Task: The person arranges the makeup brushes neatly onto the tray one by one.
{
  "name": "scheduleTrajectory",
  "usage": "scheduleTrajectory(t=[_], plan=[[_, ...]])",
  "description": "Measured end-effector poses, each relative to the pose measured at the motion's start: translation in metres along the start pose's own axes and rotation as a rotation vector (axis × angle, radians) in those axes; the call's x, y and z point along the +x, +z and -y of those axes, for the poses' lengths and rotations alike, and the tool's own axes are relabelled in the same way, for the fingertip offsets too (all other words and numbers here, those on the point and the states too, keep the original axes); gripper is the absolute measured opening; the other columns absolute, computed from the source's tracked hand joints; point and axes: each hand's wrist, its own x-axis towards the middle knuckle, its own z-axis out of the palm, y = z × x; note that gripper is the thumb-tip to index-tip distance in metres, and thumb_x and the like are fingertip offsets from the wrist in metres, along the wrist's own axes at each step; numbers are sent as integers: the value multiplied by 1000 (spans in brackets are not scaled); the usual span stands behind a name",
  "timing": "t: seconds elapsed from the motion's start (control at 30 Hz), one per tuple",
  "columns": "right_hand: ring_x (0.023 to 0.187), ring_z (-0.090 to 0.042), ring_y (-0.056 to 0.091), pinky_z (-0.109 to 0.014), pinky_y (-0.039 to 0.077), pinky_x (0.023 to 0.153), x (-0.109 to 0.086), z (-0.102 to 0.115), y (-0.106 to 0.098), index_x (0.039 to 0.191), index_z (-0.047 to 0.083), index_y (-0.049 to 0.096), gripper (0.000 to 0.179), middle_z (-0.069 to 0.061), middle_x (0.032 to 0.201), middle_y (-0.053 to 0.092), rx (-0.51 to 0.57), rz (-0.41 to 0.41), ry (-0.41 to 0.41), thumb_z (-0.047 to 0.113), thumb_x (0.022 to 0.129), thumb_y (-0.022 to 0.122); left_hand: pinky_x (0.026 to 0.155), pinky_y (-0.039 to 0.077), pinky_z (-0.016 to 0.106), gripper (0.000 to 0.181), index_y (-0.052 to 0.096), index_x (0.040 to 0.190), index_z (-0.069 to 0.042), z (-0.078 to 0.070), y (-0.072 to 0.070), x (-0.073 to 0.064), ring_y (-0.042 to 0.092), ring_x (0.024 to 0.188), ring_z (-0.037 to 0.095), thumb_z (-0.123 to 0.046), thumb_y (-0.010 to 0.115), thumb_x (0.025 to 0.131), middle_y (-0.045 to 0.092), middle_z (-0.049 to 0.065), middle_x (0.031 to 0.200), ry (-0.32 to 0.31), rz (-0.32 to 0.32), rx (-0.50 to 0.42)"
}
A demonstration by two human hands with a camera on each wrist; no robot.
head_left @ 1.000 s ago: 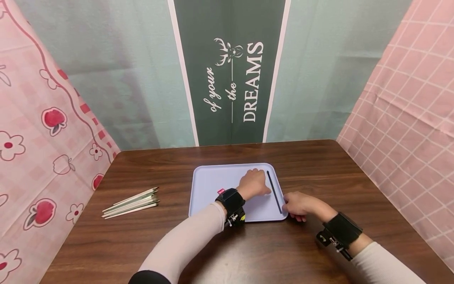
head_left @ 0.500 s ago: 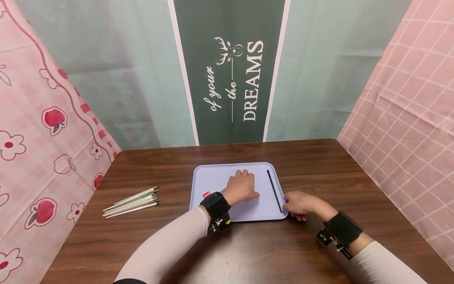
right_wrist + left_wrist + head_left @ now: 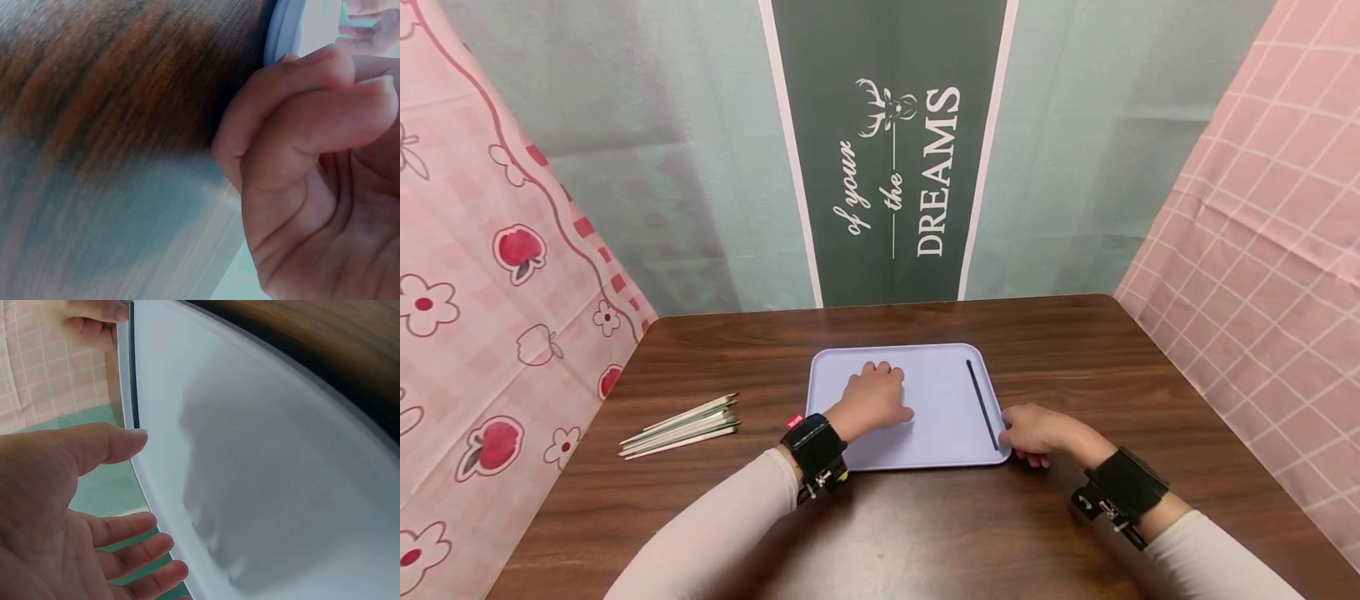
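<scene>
Over the left half of the lilac tray (image 3: 936, 400), the person's left hand (image 3: 871, 398) hangs with its grip spread. At the tray's near right corner, the right hand (image 3: 1037, 429) pinches the rim (image 3: 925, 467) in its curled grip. Just inside the tray's right edge lies a thin black stick (image 3: 982, 406). Well left of the tray, pale and green sticks (image 3: 681, 427) rest on the worktop (image 3: 925, 533).

both arms (image 3: 715, 525) reach forward and inward
the left hand (image 3: 871, 398) hovers palm down, fingers (image 3: 128, 529) loosely straight and slightly spread, thumb (image 3: 115, 442) standing well off; the right hand (image 3: 1032, 427), well apart from it, curls its fingers inward, back facing up
</scene>
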Motion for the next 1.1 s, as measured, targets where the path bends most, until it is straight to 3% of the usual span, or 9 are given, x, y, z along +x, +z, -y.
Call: scheduleTrajectory(t=[0.27,0.8,0.97,1.1], plan=[[42,-12,51,-25,45,39,0,-1,-1,78,6,52,10,-5,60,57,-8,-2,-4,6,87,55,85,48,49,53,64,124,-6,28,-4,-19,52,109,31,-40,76,86,62,12,116,-21,-32,3],[42,-12,50,-24,44,39,1,-1,0,78,6,52,11,-5,60,56,5,9,0,5,89,55,97,46,56,63,60,135,-5,80,-16,-52,51,119,36,-41,78,86,59,16,130,-146,-75,-59],[41,-11,50,-24,44,39,0,-1,0,78,6,52,10,-4,59,56,1,2,-7,5,87,55,95,45,56,61,61,132,-3,96,-17,-68,51,115,35,-38,79,86,60,17,123,-189,-88,-83],[42,-12,51,-24,45,39,0,-1,0,78,6,52,10,-5,59,56,-6,2,-6,5,88,55,97,43,59,57,61,131,-1,110,-18,-82,50,121,41,-36,78,88,59,21,126,-199,-95,-87]])
